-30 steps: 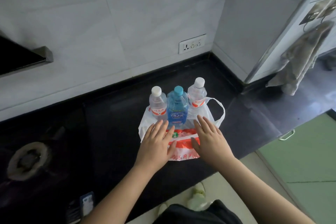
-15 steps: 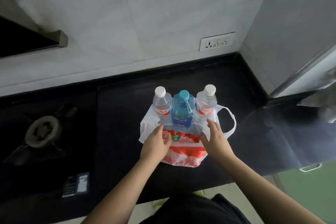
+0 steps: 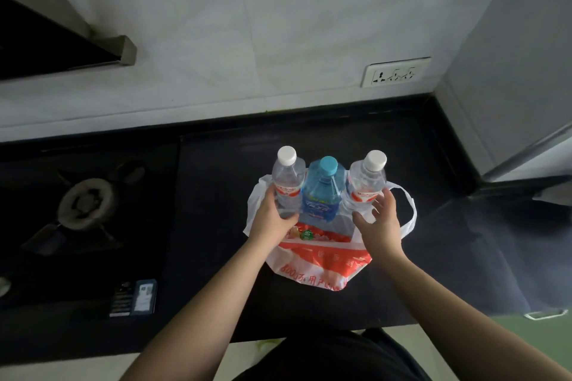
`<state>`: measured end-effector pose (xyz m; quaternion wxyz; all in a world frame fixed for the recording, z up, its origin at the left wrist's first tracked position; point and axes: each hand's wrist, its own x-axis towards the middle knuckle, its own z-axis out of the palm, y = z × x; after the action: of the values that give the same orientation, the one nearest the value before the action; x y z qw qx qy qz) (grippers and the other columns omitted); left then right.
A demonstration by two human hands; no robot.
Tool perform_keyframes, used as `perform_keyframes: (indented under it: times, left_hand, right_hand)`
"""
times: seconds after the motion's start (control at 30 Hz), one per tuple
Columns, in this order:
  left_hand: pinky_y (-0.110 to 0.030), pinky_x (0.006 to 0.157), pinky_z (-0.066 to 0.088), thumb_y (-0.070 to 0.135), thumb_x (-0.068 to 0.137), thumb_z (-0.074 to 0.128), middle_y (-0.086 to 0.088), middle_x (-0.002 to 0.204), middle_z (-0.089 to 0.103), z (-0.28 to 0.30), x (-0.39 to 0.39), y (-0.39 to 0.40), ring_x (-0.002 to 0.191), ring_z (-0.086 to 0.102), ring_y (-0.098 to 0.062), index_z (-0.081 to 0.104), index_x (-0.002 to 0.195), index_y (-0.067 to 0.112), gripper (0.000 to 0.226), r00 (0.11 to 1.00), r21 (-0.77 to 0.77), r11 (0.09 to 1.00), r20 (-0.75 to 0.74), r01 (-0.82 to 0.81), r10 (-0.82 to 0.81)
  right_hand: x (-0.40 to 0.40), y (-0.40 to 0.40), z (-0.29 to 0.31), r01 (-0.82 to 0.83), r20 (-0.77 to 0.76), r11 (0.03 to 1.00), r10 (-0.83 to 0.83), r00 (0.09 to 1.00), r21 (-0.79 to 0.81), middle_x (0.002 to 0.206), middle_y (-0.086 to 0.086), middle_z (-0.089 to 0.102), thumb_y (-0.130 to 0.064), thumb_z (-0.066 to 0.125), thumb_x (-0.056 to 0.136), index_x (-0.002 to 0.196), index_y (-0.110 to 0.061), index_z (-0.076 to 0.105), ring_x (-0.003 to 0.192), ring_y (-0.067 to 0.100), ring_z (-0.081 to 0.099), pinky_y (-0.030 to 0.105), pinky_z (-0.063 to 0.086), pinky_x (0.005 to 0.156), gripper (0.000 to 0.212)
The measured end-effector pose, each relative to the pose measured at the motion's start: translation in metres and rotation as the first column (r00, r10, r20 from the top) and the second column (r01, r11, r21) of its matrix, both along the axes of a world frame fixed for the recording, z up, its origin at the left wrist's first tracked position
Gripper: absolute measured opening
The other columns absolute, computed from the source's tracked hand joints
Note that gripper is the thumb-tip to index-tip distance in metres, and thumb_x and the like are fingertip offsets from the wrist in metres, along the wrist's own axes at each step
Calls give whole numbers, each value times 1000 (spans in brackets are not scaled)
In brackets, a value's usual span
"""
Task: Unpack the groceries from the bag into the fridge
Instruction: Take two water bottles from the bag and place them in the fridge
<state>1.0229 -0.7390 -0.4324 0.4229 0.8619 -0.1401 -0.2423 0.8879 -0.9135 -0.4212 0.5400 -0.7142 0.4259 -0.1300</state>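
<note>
Three bottles stand upright in a row on a flattened white and red plastic bag (image 3: 322, 260) on the black counter (image 3: 216, 195). The left clear bottle (image 3: 286, 176) has a white cap and a red label, and my left hand (image 3: 272, 223) is wrapped around its lower part. A blue bottle (image 3: 322, 192) with a blue cap stands in the middle. My right hand (image 3: 380, 226) is cupped beside the right clear bottle (image 3: 366, 182), fingers apart, not closed around it.
A gas burner (image 3: 85, 201) sits on the hob at the left, with a small dark packet (image 3: 136, 297) near the front edge. A range hood (image 3: 46, 40) juts out top left. A wall socket (image 3: 394, 73) and a grey upright panel (image 3: 510, 71) are at the right.
Both hands moved forward off the bag's printed front to the outer bottles. My left hand closed around the left clear bottle. My head moved closer and to the left.
</note>
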Motion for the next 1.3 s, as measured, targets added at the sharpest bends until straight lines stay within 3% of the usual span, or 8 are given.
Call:
perform_keyframes:
  times: [0.3, 0.53, 0.7, 0.9, 1.0, 1.1, 1.2, 1.3]
  left_hand:
    - [-13, 62, 39, 35, 69, 82, 10, 91, 65, 3, 24, -24, 85, 59, -1, 53, 107, 29, 48, 1000, 86, 996, -27, -3, 5]
    - [-21, 69, 46, 33, 69, 82, 11, 88, 64, 5, 24, -20, 83, 59, -4, 54, 103, 29, 45, 1000, 97, 995, 16, -27, 25]
    - [-26, 79, 52, 31, 64, 86, 12, 93, 67, 6, 25, -5, 91, 63, -4, 58, 102, 30, 47, 998, 16, 998, -5, -58, 58]
    - [-17, 72, 48, 28, 67, 87, 15, 94, 66, 31, 9, 21, 87, 62, 4, 59, 100, 31, 43, 998, -94, 994, -35, -57, 54]
    - [-21, 79, 52, 28, 67, 87, 16, 99, 66, 44, 0, 35, 93, 62, 2, 60, 107, 30, 48, 999, -148, 988, -30, -44, 40]
    - [-28, 89, 53, 31, 70, 85, 14, 108, 67, 55, -4, 52, 102, 63, 0, 60, 118, 26, 54, 998, -224, 974, -30, 42, -50]
    - [-35, 93, 53, 31, 72, 84, 12, 114, 67, 66, -10, 69, 109, 61, -2, 57, 124, 29, 58, 984, -352, 934, -141, 54, -110]
    - [-39, 97, 50, 32, 79, 78, 7, 125, 64, 80, -17, 83, 117, 59, -10, 50, 132, 28, 61, 940, -484, 873, -268, 57, -210]
  right_hand:
    - [15, -4, 3, -29, 21, 999, 29, 999, -19, 113, -13, 57, -14, 76, 79, 134, -32, 38, 100, 7, 55, 28, 46, 85, 69]
    - [21, -6, 5, -2, -24, 999, 1, 1000, -43, 108, -10, 63, -32, 79, 77, 130, -29, 43, 93, 12, 61, 30, 50, 79, 64]
    - [16, -8, 9, -1, -44, 997, -2, 999, -76, 100, -9, 66, -33, 81, 74, 125, -25, 50, 91, 15, 65, 30, 51, 77, 60]
    - [-2, 3, 31, 19, 3, 995, -19, 1000, -95, 106, -9, 67, -26, 81, 74, 122, -21, 53, 92, 11, 63, 32, 53, 81, 56]
    - [-14, 13, 48, 55, 43, 991, -50, 998, -122, 99, -19, 62, -23, 80, 75, 120, -21, 55, 92, 10, 62, 32, 52, 81, 51]
    - [-24, 20, 66, 60, 96, 987, -46, 994, -150, 110, -8, 63, -24, 79, 77, 119, -26, 54, 99, 13, 62, 35, 52, 85, 49]
    - [-36, 26, 84, -5, 110, 991, 20, 994, -136, 119, 0, 63, -26, 78, 78, 125, -21, 52, 103, 17, 63, 40, 54, 87, 54]
    - [-46, 39, 98, -107, 215, 994, 98, 972, 29, 113, 3, 68, -26, 74, 79, 122, -22, 55, 97, 23, 69, 42, 57, 81, 48]
